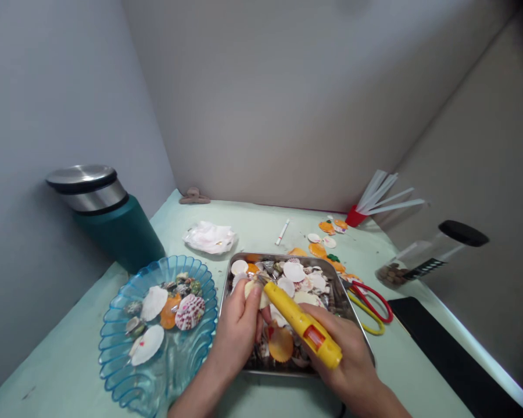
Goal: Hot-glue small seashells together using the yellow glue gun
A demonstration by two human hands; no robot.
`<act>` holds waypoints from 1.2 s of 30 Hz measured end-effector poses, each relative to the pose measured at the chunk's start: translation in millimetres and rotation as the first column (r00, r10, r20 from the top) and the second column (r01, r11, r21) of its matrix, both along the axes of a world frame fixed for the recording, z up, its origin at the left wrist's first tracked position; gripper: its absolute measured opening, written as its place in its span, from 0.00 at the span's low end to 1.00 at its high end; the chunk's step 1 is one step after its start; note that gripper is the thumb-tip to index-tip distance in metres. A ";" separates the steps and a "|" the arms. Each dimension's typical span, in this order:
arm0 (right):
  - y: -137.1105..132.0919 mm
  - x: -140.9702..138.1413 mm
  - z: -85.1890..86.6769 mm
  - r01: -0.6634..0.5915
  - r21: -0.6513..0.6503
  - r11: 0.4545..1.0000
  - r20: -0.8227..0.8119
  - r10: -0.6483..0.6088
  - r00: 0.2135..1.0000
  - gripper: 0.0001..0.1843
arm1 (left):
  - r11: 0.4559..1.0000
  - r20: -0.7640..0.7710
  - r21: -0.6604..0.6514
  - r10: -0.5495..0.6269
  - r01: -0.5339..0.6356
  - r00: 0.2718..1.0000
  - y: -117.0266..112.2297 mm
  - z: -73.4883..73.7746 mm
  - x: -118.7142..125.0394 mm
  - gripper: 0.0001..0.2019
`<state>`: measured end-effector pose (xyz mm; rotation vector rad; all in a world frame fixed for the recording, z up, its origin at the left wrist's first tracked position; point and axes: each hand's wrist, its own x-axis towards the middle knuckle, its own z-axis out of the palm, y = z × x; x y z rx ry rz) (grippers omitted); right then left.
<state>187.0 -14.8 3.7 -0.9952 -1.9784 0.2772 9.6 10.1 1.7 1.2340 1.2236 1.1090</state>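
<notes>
My right hand [346, 342] is wrapped round a yellow hot glue gun [294, 313], its nozzle pointing up and left. The nozzle tip meets or nearly meets a pale shell [253, 295] pinched in my left hand [237, 322]; whether they touch I cannot tell. Both hands are above a metal tray [359, 325] full of loose seashells. Among these, a large orange shell [281, 345] lies near the tray's front side. Left of my left hand stands a blue scalloped plate [108, 331] with several shells and small stones on it.
A green bottle [117, 232] stands behind the plate. White crumpled wrapping [210, 237] and a marker [282, 232] lie beyond the tray. To the right are orange shells [317, 249], scissors [381, 305], a red cup [355, 217] of glue sticks, a clear jar [427, 255] and a black flat object [444, 348].
</notes>
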 end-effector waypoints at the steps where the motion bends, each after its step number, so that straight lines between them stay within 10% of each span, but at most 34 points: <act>1: 0.0 0.3 -0.6 -0.004 -0.008 1.000 -0.003 0.004 1.000 0.14 | 1.000 -0.001 -0.002 0.009 -0.009 1.000 0.4 -0.1 0.0 0.12; 36: 0.8 -0.5 -1.8 0.030 -0.023 0.999 0.027 -0.029 0.999 0.11 | 0.998 0.121 -0.017 0.059 -0.058 0.991 1.9 -0.6 0.8 0.12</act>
